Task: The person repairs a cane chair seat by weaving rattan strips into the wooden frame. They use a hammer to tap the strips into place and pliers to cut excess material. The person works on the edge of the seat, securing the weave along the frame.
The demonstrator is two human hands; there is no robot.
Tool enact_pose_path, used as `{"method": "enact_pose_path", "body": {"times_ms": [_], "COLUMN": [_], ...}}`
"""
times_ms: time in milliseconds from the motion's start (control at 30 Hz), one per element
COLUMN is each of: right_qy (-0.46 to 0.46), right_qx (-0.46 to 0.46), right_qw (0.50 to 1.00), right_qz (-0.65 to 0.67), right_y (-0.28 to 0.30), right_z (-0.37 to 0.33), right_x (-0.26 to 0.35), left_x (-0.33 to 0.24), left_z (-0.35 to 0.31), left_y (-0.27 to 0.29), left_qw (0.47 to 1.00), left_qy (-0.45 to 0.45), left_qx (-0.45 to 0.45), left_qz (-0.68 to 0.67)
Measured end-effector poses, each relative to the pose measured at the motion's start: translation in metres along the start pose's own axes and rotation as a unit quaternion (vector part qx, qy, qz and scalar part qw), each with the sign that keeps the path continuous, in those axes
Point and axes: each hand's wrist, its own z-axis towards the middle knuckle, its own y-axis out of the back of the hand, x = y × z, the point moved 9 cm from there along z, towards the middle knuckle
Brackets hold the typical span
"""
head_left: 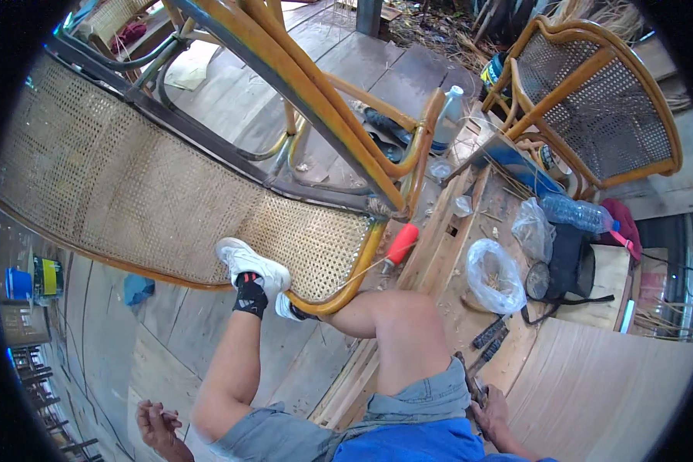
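Observation:
A rattan chair with a woven cane panel [308,235] lies tipped over in front of me. My white shoe [252,264] rests on the cane. Beside the panel's curved rim is a tool with a red handle [402,245], close to a thin cane strand. At the lower left my left hand [159,428] hangs clear of the chair, fingers loosely bent, with no object showing. My right hand [493,414] is beside my thigh, its fingers closed around a dark metal tool [473,377] whose kind I cannot make out.
On the wooden bench [439,254] are a plastic bag [495,277], two dark-handled tools [490,340] and a black bag [570,262]. A clear bottle [577,213] lies behind. Another cane chair [593,108] stands far right, with a white-capped bottle [448,119] nearby.

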Motion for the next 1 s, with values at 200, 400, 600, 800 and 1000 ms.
{"method": "enact_pose_path", "body": {"times_ms": [200,400,600,800,1000], "right_qy": [0.054,0.157,0.230,0.252,0.298], "right_qx": [-0.043,-0.138,-0.191,-0.162,-0.149], "right_qw": [0.995,0.977,0.946,0.937,0.919], "right_qz": [0.065,-0.032,0.127,0.183,0.212], "right_y": [-0.003,0.068,0.103,0.115,0.090], "right_z": [0.039,0.135,0.211,0.219,0.194], "right_x": [-0.003,0.067,0.125,0.184,0.229], "left_x": [0.059,0.114,0.253,0.303,0.380], "left_z": [-0.007,-0.025,-0.174,-0.346,-0.433], "left_y": [0.091,0.102,0.215,0.232,0.228], "left_qw": [0.995,0.977,0.938,0.862,0.786], "left_qy": [0.053,0.121,0.255,0.387,0.498], "left_qx": [-0.056,-0.020,-0.092,-0.121,0.007], "left_qz": [0.065,0.175,0.215,0.305,0.366]}}
